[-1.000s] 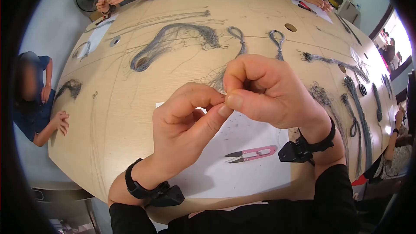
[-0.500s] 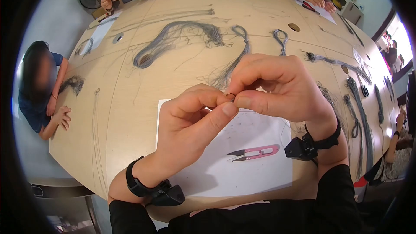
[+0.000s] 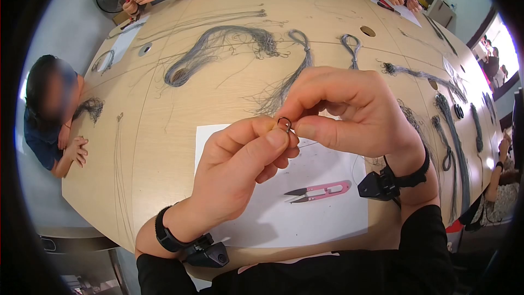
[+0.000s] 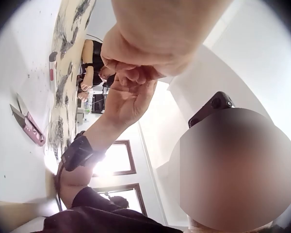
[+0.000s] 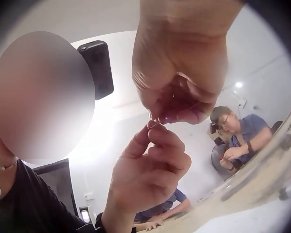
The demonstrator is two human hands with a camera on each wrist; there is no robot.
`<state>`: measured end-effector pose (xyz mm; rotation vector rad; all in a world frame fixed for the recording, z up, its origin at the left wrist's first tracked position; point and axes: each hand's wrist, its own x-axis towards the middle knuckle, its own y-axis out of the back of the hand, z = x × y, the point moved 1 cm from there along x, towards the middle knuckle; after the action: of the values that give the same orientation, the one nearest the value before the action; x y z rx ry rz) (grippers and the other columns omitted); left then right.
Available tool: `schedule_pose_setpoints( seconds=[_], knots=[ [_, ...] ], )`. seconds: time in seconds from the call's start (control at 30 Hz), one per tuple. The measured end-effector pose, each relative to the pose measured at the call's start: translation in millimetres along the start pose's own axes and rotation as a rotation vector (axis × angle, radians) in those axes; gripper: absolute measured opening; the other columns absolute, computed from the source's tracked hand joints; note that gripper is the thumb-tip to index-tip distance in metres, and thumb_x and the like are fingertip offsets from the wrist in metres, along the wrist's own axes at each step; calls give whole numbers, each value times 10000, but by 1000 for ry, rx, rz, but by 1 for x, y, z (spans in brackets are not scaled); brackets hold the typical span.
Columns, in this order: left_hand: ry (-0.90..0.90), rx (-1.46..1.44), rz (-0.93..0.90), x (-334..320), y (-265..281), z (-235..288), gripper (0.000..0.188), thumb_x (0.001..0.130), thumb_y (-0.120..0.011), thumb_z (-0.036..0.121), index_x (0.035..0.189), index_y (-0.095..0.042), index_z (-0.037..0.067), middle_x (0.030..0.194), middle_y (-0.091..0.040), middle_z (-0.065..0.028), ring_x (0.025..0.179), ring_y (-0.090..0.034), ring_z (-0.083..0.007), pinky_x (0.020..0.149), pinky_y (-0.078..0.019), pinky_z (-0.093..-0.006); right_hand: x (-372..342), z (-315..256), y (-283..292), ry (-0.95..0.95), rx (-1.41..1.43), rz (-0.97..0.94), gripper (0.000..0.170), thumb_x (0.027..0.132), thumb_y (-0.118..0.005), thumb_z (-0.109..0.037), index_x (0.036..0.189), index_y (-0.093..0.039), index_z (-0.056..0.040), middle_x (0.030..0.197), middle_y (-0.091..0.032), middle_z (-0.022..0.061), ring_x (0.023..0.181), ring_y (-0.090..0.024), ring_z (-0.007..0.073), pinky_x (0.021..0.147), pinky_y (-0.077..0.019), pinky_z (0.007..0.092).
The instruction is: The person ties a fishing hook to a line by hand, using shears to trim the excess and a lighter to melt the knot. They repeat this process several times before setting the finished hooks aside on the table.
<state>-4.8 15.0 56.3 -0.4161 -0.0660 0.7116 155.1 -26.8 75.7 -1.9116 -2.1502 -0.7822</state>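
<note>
A small dark wire loop (image 3: 284, 124) stands up between both hands above the white paper (image 3: 322, 224). My left hand (image 3: 234, 158) pinches its lower part between thumb and forefinger. On the loop's right side, my right hand (image 3: 349, 112) pinches it, or a thin strand at it, with thumb and forefinger; which one I cannot tell. In the right wrist view the left hand (image 5: 148, 167) and right hand (image 5: 184, 92) meet at the fingertips with a thin wire (image 5: 154, 125) there. Pink thread snips (image 3: 322, 191) lie on the paper below the hands.
Bundles of grey wire strands (image 3: 204, 49) lie across the wooden table (image 3: 164, 186), with looped hanks (image 3: 300, 41) beyond the hands and more bundles (image 3: 458, 147) at the right. Several people sit around it, one with a hand (image 3: 76, 150) on the left edge. Red-handled pliers (image 3: 386, 4) lie far right.
The dark loop now shows more plainly between the fingertips. My left hand has shifted slightly left, its other fingers now visible below the thumb. The person at the left has leaned in.
</note>
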Motion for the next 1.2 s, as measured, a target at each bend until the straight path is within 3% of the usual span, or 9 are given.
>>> schedule_pose_setpoints(
  seconds=[0.27, 0.5, 0.57, 0.63, 0.77, 0.87, 0.97, 1.03, 1.2],
  knots=[
    [198, -234, -157, 1, 5, -1, 146, 804, -475, 177, 811, -540, 46, 743, -538, -15, 628, -465, -61, 525, -349, -161, -1, 2, 1, -18, 36, -38, 74, 720, -563, -55, 774, -557, -5, 690, -563, 27, 596, -514, 71, 539, -409, 194],
    [243, -271, -159, 0, 2, 0, 147, 805, -465, 175, 798, -530, 44, 725, -523, -7, 620, -459, -60, 534, -359, -164, -1, 0, 0, -61, 36, -72, 67, 746, -540, -65, 754, -534, 1, 663, -566, 25, 627, -539, 65, 551, -418, 192],
    [215, -160, -68, 1, -2, 1, 185, 791, -451, 249, 707, -460, 86, 642, -478, -12, 581, -408, -85, 440, -274, -187, -1, 0, 0, -45, 19, -69, 72, 750, -535, -66, 761, -536, 5, 668, -569, 30, 633, -544, 67, 556, -421, 192],
    [219, -154, -72, 1, -2, 2, 175, 790, -449, 241, 707, -459, 88, 641, -470, -8, 582, -403, -83, 438, -270, -184, -2, 1, -1, -49, 94, 46, 85, 754, -535, -73, 780, -543, 8, 670, -571, 32, 637, -547, 75, 568, -424, 196],
    [233, -125, -58, 1, -4, 1, 168, 791, -433, 236, 699, -452, 96, 638, -454, 0, 581, -394, -79, 434, -263, -184, -1, -1, 0, -101, 150, -5, 90, 756, -523, -64, 798, -546, 13, 686, -567, 29, 631, -537, 79, 576, -424, 201],
    [257, -296, -177, 2, 5, -3, 144, 795, -451, 174, 771, -517, 48, 703, -506, -9, 608, -443, -76, 511, -340, -178, -2, 0, -1, -111, 34, -34, 85, 752, -514, -47, 807, -552, 7, 723, -567, 36, 638, -521, 73, 580, -423, 199],
    [286, -365, -215, 3, 6, -3, 139, 790, -449, 169, 761, -511, 48, 697, -497, -10, 604, -434, -81, 511, -337, -187, -1, 1, -3, -64, 1, 85, 92, 736, -518, -31, 814, -564, -14, 729, -558, 40, 633, -506, 82, 562, -418, 204],
    [288, -361, -217, 2, 6, -3, 139, 790, -448, 169, 759, -510, 49, 697, -495, -9, 604, -433, -80, 513, -337, -186, 0, 0, 0, 102, -118, -65, 111, 719, -529, -24, 819, -574, -34, 700, -548, 42, 637, -504, 106, 549, -413, 215],
    [247, -264, -145, 2, 4, -1, 142, 797, -444, 177, 750, -508, 59, 698, -492, -3, 604, -432, -77, 518, -339, -183, 1, 0, 1, 108, -191, -49, 108, 714, -527, -17, 811, -573, -32, 701, -540, 53, 622, -503, 136, 547, -412, 224]
  ],
)
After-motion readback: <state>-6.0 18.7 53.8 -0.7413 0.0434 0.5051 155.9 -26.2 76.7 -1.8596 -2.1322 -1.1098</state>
